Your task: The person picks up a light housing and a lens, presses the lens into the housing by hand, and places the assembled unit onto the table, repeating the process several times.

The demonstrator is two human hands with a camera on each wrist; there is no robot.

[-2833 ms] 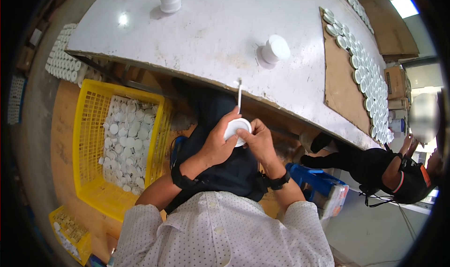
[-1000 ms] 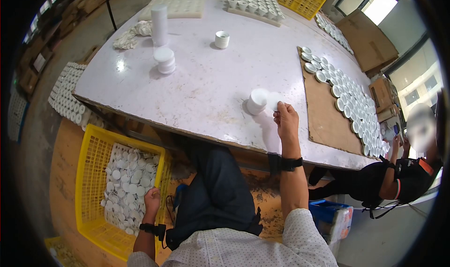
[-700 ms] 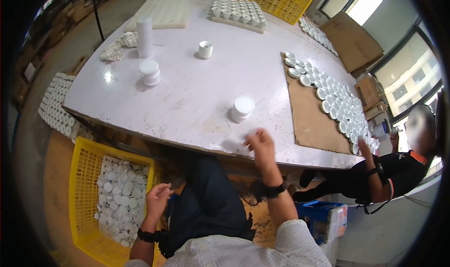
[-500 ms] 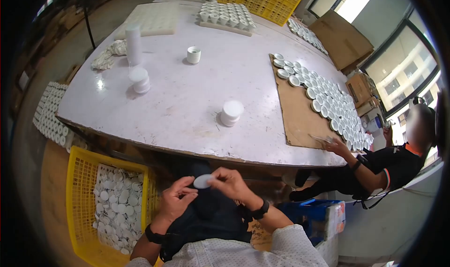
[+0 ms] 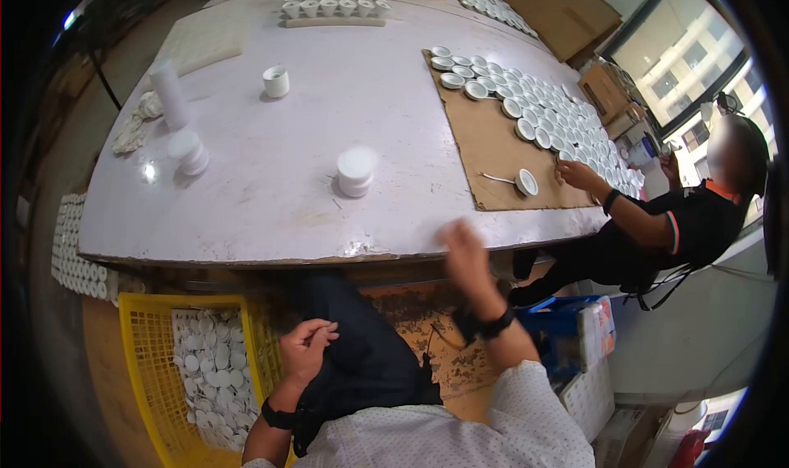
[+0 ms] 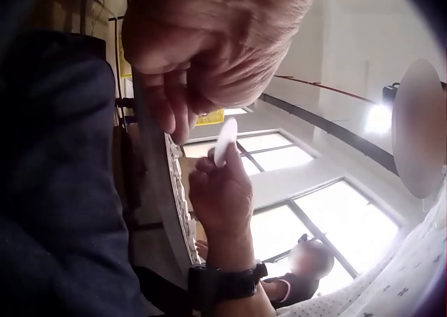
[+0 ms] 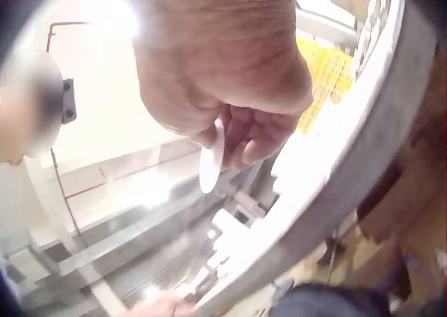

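Observation:
My right hand, blurred in the head view, is off the table's front edge. It pinches a thin white disc between thumb and fingers, as the right wrist view shows; the disc also appears edge-on in the left wrist view. My left hand hovers by my knee with its fingers loosely bent and nothing visible in them. A short stack of white discs stands on the table near the front. Beside the left hand is a yellow crate holding many loose white discs.
A cardboard sheet carries rows of white cups and one lone cup with a white stem. Another person reaches in at right. Further stacks and a tall white column stand left; a blue crate is below.
My hands came together around the disc, then parted; the right moved up and right with it. The other person's hand left the lone cup on the cardboard. The head view has turned right.

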